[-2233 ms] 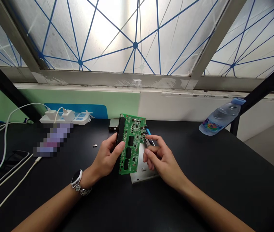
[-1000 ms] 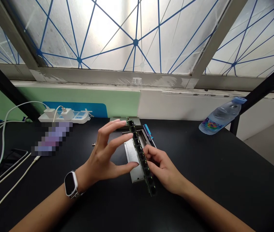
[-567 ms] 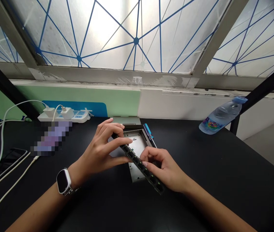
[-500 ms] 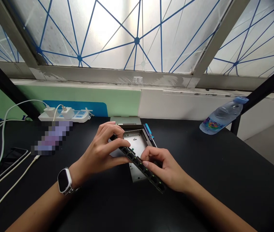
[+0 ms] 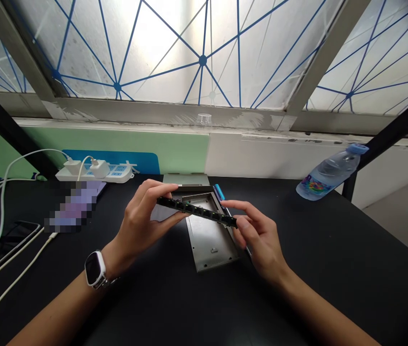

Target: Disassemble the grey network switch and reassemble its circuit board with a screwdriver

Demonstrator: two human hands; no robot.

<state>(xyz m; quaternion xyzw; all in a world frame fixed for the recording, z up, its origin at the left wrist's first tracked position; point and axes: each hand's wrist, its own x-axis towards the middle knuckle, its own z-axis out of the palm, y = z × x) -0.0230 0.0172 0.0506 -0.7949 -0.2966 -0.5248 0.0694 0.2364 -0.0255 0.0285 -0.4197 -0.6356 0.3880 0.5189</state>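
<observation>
A dark circuit board [image 5: 199,211] with a row of square ports along its edge is held nearly level, its port side facing me. My left hand [image 5: 145,211] grips its left end, fingers on top and thumb underneath. At the other end, my right hand [image 5: 258,235] pinches the corner between thumb and fingers, with the index finger stretched out above. Below the board lies a shallow metal case [image 5: 209,245], partly covered by it. A blue-capped pen-like tool [image 5: 219,192] rests along the case's right side; its lower part is hidden behind my right hand.
A flat grey metal piece [image 5: 186,179] lies behind the case. At left are a white power strip [image 5: 117,173] with plugs, a phone [image 5: 76,204] and white cables [image 5: 4,206]. A plastic bottle [image 5: 328,175] leans against a black post at right.
The circuit board has swung from a steep slant to nearly level, its right end rising. My right hand has shifted right to that end, and more of the metal case shows.
</observation>
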